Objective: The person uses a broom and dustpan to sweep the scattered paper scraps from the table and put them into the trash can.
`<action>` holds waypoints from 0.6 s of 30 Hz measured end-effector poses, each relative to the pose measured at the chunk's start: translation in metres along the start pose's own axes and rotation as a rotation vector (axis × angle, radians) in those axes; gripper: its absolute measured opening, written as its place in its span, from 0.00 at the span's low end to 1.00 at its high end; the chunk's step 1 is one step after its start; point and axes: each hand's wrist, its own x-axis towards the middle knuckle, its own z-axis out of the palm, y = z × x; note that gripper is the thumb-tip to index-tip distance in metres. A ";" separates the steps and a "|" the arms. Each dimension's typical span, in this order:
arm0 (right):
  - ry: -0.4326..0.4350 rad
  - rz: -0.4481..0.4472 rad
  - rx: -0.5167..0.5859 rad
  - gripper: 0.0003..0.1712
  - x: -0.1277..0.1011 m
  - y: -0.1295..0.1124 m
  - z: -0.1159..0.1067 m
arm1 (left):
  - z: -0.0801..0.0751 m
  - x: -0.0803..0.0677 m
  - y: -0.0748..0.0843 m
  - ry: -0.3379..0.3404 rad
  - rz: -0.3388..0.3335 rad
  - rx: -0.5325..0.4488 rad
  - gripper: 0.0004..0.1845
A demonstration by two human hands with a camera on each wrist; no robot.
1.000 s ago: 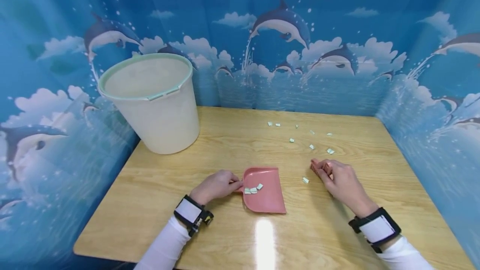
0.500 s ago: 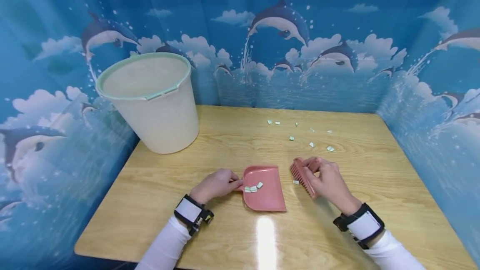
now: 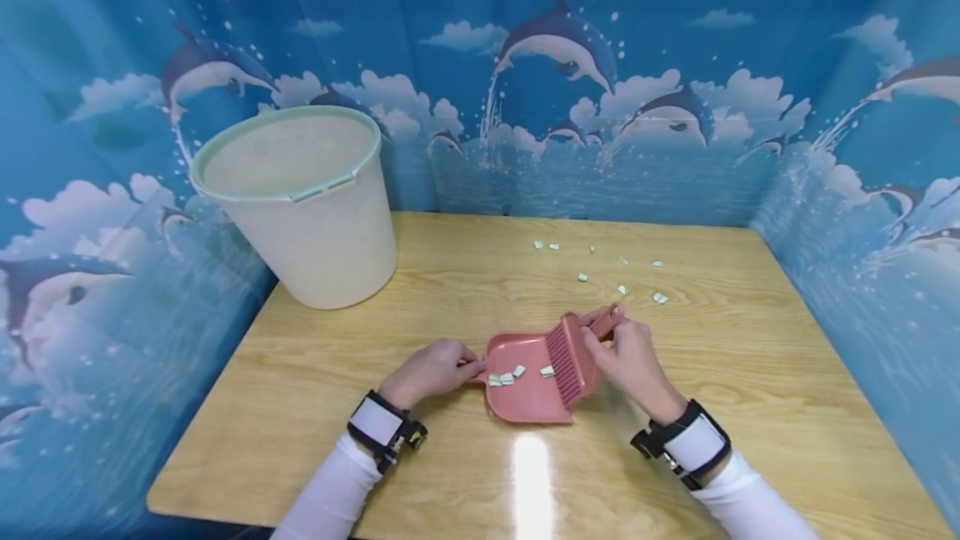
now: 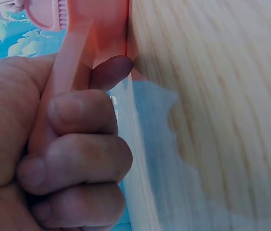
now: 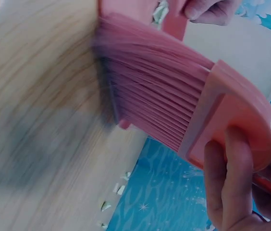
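Note:
A pink dustpan [image 3: 528, 401] lies on the wooden table, its open edge facing right. My left hand [image 3: 433, 375] grips its handle, and in the left wrist view the fingers [image 4: 85, 159] curl round that handle [image 4: 61, 91]. With my right hand [image 3: 632, 361] I hold a small pink hand brush [image 3: 581, 357]. Its bristles [image 5: 150, 82] reach over the dustpan's front edge. One pale green paper scrap [image 3: 547, 372] sits in the pan just left of the bristles. Several more scraps [image 3: 506, 378] are in the pan near the handle.
Several paper scraps [image 3: 622, 290] are scattered on the table [image 3: 450, 290] behind the brush. A tall whitish bucket [image 3: 322, 240] with a green rim stands at the back left. A dolphin-print curtain [image 3: 465, 90] borders the table at the back and sides.
My right hand has moved the brush left to the dustpan, and one scrap has gone from the table into the pan. The left hand and dustpan have stayed in place.

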 end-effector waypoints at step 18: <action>-0.098 -0.065 0.212 0.07 0.011 -0.032 0.010 | -0.002 -0.001 0.001 -0.007 0.018 -0.007 0.18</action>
